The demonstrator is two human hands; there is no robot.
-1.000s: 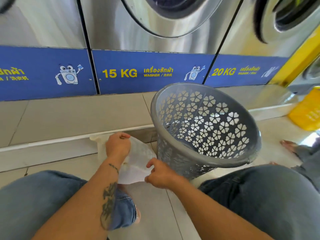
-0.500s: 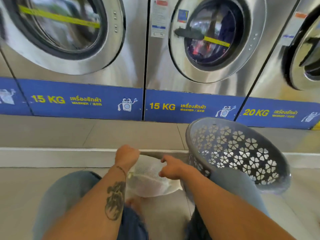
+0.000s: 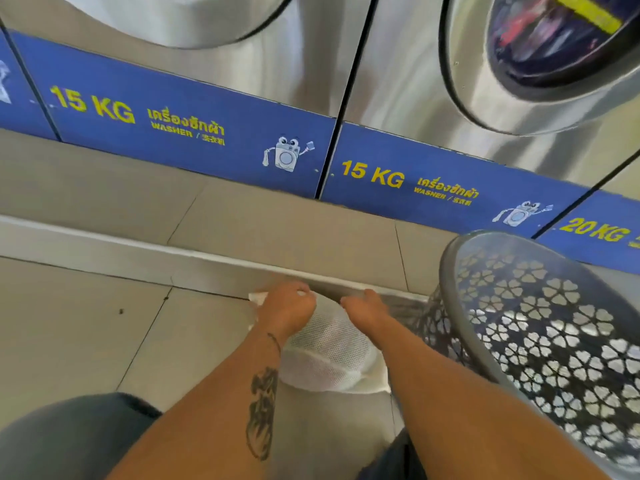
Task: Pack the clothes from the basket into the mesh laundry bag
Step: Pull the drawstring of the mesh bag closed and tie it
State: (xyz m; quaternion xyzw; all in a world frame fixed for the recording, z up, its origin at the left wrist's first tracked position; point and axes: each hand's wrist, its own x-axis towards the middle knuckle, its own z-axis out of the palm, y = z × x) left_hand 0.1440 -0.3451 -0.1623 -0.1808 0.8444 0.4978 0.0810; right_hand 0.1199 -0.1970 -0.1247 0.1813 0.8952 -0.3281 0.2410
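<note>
Floor tiles (image 3: 86,334) are bearing the mesh laundry bag (image 3: 332,355). The left hand (image 3: 289,308) is gripping its far edge. The right hand (image 3: 363,308) is shifting forward alongside, its hold unclear, likely closing the bag. The basket (image 3: 554,341) is standing just right.

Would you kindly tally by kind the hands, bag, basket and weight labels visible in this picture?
hands: 2, the left hand and the right hand
mesh laundry bag: 1
basket: 1
15 KG labels: 2
20 KG label: 1
Total: 7
</note>
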